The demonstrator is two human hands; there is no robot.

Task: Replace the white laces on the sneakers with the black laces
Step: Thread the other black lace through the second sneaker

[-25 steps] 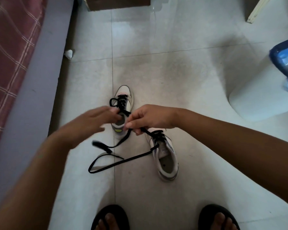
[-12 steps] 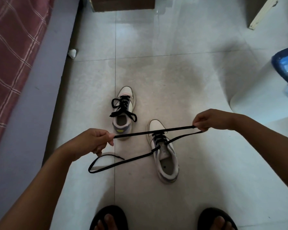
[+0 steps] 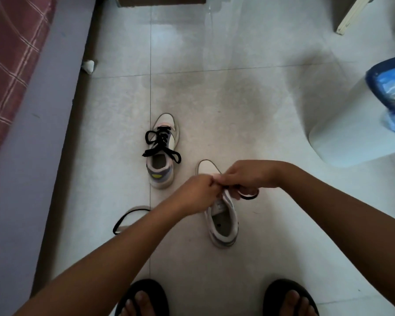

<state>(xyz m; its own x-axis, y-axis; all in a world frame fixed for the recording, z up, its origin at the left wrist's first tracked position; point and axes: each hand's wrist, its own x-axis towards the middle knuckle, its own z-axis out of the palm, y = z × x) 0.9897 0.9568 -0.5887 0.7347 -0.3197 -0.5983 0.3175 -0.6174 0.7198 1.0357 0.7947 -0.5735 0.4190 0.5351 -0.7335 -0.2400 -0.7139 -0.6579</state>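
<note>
Standing on the tiled floor [image 3: 214,76], the person has two feet in black sandals [image 3: 141,297] cut off by the near edge of view, toes showing. Just beyond them both hands meet over the nearer sneaker [image 3: 222,221]: the left hand [image 3: 198,190] is curled into a fist, thumb and fingers pinching something small against the fingertips of the right hand [image 3: 249,175], which is also curled and pinching. What they pinch is hidden between the knuckles, though a loop of black lace [image 3: 249,197] hangs out below the right hand, and another stretch of it lies in a curve on the floor to the left, partly covered by the left forearm. This sneaker lies with its long axis running near to far, heel towards the feet, toe away; its opening gapes upward, and its laced front is hidden by the hands.

Farther off and to the left stands the other sneaker [image 3: 162,153], pointing the same way, already strung with black laces whose loose ends splay sideways.

Towards the right edge of the floor sits a white bin [image 3: 351,133] with a blue liner; its contents are too blurred to name. At the far left, a small white scrap [image 3: 88,66] lies by the bed [image 3: 12,65].
</note>
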